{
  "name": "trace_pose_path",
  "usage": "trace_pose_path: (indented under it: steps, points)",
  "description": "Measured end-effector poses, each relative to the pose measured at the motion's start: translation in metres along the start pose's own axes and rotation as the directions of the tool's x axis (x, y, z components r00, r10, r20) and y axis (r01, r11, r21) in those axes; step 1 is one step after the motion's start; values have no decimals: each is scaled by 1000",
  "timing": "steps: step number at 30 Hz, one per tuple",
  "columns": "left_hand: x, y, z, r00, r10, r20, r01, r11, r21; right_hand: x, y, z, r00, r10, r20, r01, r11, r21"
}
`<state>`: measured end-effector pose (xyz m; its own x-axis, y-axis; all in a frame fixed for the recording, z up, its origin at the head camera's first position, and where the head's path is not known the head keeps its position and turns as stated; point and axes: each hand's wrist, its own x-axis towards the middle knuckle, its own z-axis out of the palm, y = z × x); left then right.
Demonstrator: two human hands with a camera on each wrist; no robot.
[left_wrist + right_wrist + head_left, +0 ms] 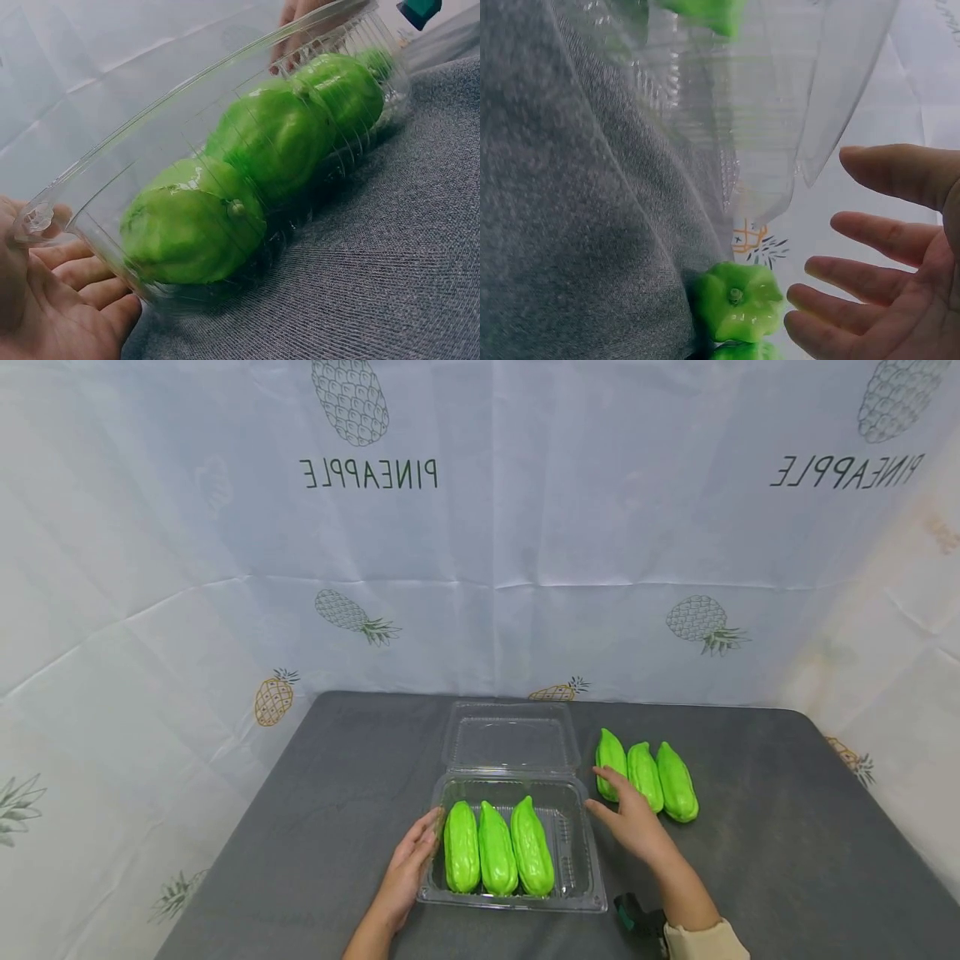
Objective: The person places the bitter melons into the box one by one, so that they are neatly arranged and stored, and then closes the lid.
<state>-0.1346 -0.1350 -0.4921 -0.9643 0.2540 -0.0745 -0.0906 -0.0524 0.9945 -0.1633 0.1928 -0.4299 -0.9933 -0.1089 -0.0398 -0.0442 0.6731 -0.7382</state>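
A clear plastic clamshell box (512, 903) lies open on the table, its lid (512, 739) folded back. Inside, three bright green, ridged gourd-like pieces (497, 850) lie side by side toward the left. My left hand (402, 872) is at the box's left side, fingers mostly straight; the left wrist view has its fingers (90, 285) by the clear wall at one corner. Past the box's right rim, my right hand (636, 818) reaches with spread fingers and holds nothing. It partly covers the leftmost of three more green gourd-like pieces (677, 782) at the right.
The box and pieces lie on a dark grey table (337, 793). A pale cloth (495, 527) printed with pineapples hangs behind and beside it. A black and green device (637, 914) is by my right wrist.
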Motion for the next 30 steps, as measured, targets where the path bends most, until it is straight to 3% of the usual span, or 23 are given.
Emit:
trace_pose_path:
  steps: [7, 18, 24, 30]
  points:
    - [0, 0, -2, 1000, 25, 2, -25, 1000, -6, 17, 5, -3, 998, -24, -60, 22, 999, -38]
    - [-1, 2, -4, 1000, -7, 11, 7, 1000, -8, 42, 9, 2, 991, 2, -132, -13, 996, -87]
    - [-1, 3, -4, 1000, -4, 7, 4, 1000, -18, 54, 13, 8, 984, -32, -174, 11, 993, -119]
    - [-1, 3, -4, 1000, -2, 13, 2, 1000, -22, 65, 16, 13, 985, -30, -172, 5, 990, -143]
